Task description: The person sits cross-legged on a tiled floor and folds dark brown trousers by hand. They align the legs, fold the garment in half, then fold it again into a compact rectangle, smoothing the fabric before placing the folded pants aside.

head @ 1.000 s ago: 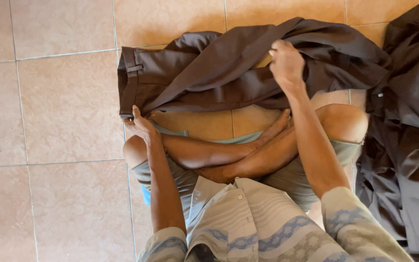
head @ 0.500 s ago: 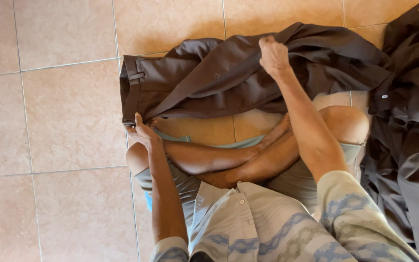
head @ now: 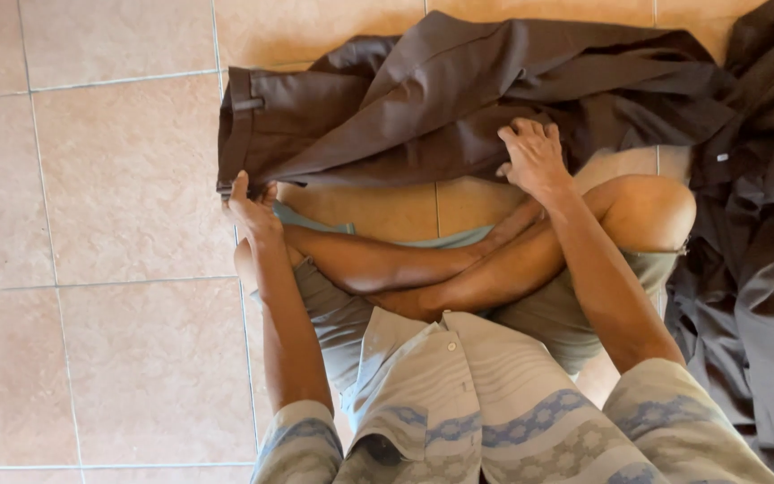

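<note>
A view from above of a person seated cross-legged on a tiled floor (head: 91, 179), two bare hands on one pair of dark brown trousers (head: 423, 108) spread just ahead of the knees. The left hand (head: 253, 208) pinches the near corner of the waistband (head: 242, 125), its grip closed on the cloth edge with the fingers curled under. The right hand (head: 535, 159) lies palm down on the lower edge of the trouser leg, fingers spread and bent, its grip pressing and gathering the fabric; the picture does not show whether cloth is caught between the fingers. The trousers run between the two hands and past the right one, smooth woven cloth with soft folds, a flat band and one belt loop showing beyond the left grip. Right of the right grip lies a second heap of dark grey-brown garments (head: 763, 269), crumpled, their number unclear. The floor is made of large square tiles, glossy, mottled peach-pink, with pale grout lines. The person wears a short-sleeved shirt (head: 459, 403), pale with blue patterned bands and two buttons visible, and grey-green shorts (head: 548, 314)
</note>
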